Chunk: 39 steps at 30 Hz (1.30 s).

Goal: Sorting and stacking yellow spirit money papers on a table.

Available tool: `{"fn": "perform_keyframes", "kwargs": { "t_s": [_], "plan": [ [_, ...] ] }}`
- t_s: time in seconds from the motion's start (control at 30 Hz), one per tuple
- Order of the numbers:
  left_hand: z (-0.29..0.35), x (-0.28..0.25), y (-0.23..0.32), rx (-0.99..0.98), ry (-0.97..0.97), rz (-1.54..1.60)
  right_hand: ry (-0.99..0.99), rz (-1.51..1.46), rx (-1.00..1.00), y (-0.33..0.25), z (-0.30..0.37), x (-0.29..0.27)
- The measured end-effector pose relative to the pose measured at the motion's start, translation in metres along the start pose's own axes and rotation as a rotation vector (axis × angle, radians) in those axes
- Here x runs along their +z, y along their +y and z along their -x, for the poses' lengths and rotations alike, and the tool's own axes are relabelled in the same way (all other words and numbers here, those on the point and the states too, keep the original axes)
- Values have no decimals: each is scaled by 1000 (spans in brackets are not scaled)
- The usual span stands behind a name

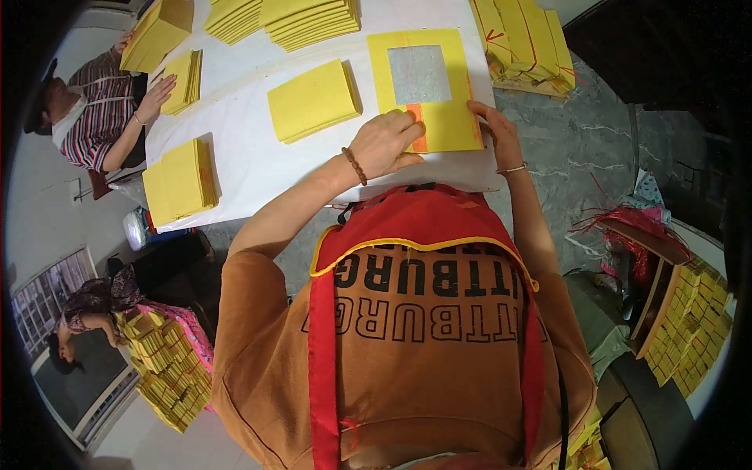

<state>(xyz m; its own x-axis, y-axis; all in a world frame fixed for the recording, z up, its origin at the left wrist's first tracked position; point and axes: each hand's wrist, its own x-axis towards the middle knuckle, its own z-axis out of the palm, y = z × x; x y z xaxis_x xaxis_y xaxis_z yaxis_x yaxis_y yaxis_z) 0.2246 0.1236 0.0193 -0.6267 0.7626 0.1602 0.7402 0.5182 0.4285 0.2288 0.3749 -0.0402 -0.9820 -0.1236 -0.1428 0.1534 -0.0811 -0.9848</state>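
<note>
A yellow paper sheet point(462, 66) with a silver square point(419, 74) and an orange strip point(419, 143) at its lower part lies near the table's front edge. My left hand point(388, 141), wearing a beaded bracelet, rests on the sheet's lower part. Its fingers curl closed over the orange strip; anything under them is hidden. With a thin bangle on the wrist, my right hand point(499, 135) holds the sheet's right edge between bent fingers. To the left of the sheet is a stack of folded yellow paper point(313, 102).
More yellow stacks point(178, 184) lie on the white table point(243, 168), with others along its far side. Tied yellow bundles point(525, 43) stand at the far right. A co-worker point(102, 110) in stripes handles paper at the left; another person point(94, 305) bends over a yellow heap point(168, 368).
</note>
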Motion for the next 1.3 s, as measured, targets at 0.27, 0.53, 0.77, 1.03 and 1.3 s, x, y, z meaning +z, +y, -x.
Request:
{"fn": "perform_keyframes", "kwargs": {
  "t_s": [0.27,0.53,0.77,1.03,1.3],
  "plan": [
    [-10,-1,-7,-177,-29,253,20,-101,19,-4,1,3],
    [-14,1,-25,-409,-68,648,36,-107,53,-1,0,1],
    [-17,1,-33,-504,-165,831,54,-53,52,1,0,1],
    [-21,-1,-33,-564,-190,936,44,-71,40,4,-1,0],
    [-25,-5,-35,-580,-244,950,18,-62,31,-1,0,0]
  ]
}}
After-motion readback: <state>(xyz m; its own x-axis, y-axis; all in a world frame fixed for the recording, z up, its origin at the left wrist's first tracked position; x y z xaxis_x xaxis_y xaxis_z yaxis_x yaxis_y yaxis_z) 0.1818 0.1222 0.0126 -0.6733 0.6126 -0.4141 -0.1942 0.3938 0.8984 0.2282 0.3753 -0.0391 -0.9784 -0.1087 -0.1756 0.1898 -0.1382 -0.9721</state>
